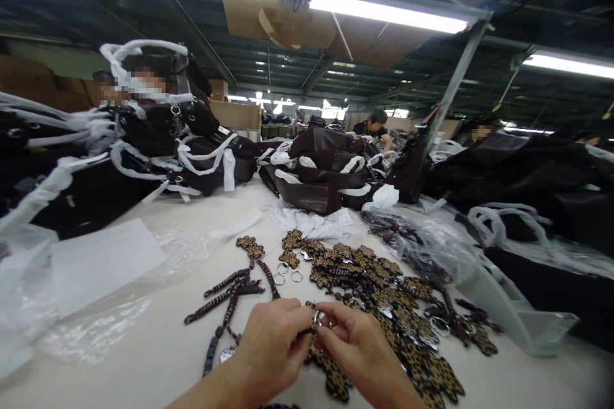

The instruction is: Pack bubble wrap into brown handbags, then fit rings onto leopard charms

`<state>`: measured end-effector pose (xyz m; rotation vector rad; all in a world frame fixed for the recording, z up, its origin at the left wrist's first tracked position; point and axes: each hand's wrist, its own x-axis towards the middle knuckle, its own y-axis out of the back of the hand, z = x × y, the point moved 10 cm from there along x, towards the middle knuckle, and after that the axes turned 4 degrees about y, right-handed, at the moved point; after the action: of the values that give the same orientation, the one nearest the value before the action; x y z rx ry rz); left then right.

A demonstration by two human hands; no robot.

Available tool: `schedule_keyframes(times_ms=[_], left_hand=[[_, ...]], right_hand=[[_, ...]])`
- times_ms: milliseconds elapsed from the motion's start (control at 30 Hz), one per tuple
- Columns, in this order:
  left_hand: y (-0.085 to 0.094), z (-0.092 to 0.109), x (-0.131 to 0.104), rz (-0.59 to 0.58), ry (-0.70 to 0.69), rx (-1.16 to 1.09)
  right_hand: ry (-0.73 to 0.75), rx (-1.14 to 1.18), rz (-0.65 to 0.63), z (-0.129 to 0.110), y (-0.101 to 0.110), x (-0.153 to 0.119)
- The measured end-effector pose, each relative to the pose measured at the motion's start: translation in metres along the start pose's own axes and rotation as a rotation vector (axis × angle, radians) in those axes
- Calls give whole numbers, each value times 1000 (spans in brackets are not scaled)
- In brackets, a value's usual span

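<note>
Both hands meet at the front middle of the table. My right hand is closed, thumb and fingers pinching a silver metal ring. Pressed up against it, my left hand has its fingers curled around a small dark piece beside the ring, mostly hidden by the fingers. A leopard-print bear-shaped charm shows just below the hands. To the left lie dark brown braided straps, with another leopard charm at their top. Loose silver rings rest just beyond my fingers.
A pile of leopard-print charms spreads to the right. A clear plastic tray stands at the right, holding wrapped straps. Dark bags with white-wrapped handles line the back. Plastic bags and white paper lie left. A co-worker is behind.
</note>
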<state>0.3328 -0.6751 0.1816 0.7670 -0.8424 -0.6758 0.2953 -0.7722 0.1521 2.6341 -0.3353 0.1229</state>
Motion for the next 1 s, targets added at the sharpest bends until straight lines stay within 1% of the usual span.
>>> schedule_keyframes(times_ms=[100, 233, 333, 400, 467, 567, 667, 733, 800, 867, 933, 1000], left_hand=[[-3, 0, 0, 0, -9, 2], [-7, -1, 0, -42, -27, -27], [-12, -2, -2, -72, -27, -23], [-15, -1, -5, -89, -29, 13], [-17, 0, -6, -98, -31, 42], [-15, -2, -5, -91, -10, 31], [-14, -4, -3, -104, -3, -74], [-13, -5, -2, -130, 6, -211], [-13, -8, -2, -168, 52, -347], [-15, -11, -2, -230, 107, -452], [-20, -10, -3, -298, 132, -514], [-23, -9, -4, -316, 126, -513]], right_hand=[[17, -13, -36, 4, -6, -2], [-19, 77, -40, 11, -11, -7], [-30, 120, -47, 11, -12, -11], [-18, 76, -35, 7, -9, -12], [14, -22, -13, 1, -6, -13], [39, -84, -23, -2, -8, -14], [-23, -11, -61, 9, -17, -16], [-107, 117, -65, 22, -20, -19], [-196, 269, -90, 33, -24, -23], [-266, 376, -135, 39, -29, -27], [-309, 419, -179, 41, -33, -31], [-346, 436, -207, 44, -39, -34]])
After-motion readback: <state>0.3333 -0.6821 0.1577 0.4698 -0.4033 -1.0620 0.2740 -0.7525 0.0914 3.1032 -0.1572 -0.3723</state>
